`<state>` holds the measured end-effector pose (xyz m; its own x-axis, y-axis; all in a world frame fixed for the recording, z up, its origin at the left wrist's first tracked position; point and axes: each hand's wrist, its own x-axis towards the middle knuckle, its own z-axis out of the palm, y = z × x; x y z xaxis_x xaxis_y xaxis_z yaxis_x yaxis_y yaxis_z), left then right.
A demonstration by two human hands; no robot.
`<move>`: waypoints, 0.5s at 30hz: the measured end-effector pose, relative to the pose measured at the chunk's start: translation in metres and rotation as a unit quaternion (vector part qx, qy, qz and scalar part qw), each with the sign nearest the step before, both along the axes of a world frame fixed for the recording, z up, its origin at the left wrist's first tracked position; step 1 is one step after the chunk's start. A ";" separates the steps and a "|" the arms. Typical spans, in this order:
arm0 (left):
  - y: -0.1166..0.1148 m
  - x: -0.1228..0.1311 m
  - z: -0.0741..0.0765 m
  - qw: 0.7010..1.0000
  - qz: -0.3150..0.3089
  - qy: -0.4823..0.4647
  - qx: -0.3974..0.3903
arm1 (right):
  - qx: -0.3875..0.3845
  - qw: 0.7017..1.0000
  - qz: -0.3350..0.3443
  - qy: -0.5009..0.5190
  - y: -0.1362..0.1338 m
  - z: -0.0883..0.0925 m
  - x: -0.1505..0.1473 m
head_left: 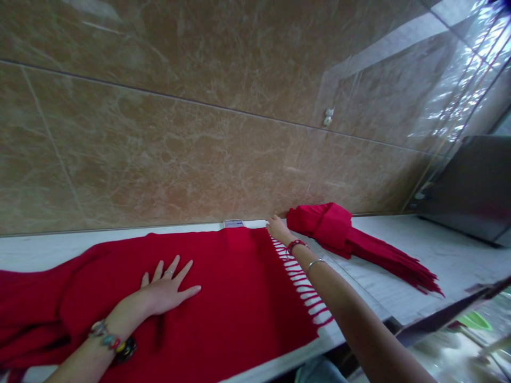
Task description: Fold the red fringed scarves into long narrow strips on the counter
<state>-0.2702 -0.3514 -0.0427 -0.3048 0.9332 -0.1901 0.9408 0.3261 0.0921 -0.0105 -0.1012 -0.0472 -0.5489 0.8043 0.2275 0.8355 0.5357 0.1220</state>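
Observation:
A red fringed scarf (247, 292) lies spread over the white counter, bunched in folds at the left. My left hand (170, 287) rests on the cloth with its fingers spread, a ring on one of them. At the scarf's far right corner, beside the wall, my right hand (277, 227) has its fingers closed on the edge where the fringe begins. The fringe strands hang out to the right in a row, and my right forearm crosses above part of them. A second red scarf (329, 226), knotted or folded into a bundle, sits just right of my right hand.
Brown marble-patterned tiles (179, 149) rise behind the white counter (383, 234). A phone-like flat object (233, 224) lies against the wall. A dark grey box-shaped thing (471, 186) stands at the right end. Below the counter's front edge is a green item (475, 321).

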 end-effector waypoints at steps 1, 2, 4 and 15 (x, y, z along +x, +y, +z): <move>0.000 0.001 0.001 1.000 0.001 0.001 -0.006 | 0.000 1.000 0.003 0.005 -0.003 -0.002 -0.003; 0.000 0.002 0.002 1.000 0.001 0.001 -0.012 | -0.004 1.000 0.000 0.012 -0.006 -0.004 -0.005; -0.001 0.005 0.006 1.000 0.003 0.001 -0.023 | -0.011 0.999 -0.011 0.030 -0.013 -0.006 -0.008; -0.006 0.014 0.002 0.997 -0.053 0.033 0.055 | -0.005 0.992 0.101 0.079 -0.113 -0.023 0.013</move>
<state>-0.2567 -0.3579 -0.0407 -0.2120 0.9749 -0.0683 0.9746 0.2161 0.0584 0.0021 -0.2139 -0.0703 -0.6576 0.6837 0.3165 0.7188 0.6952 -0.0084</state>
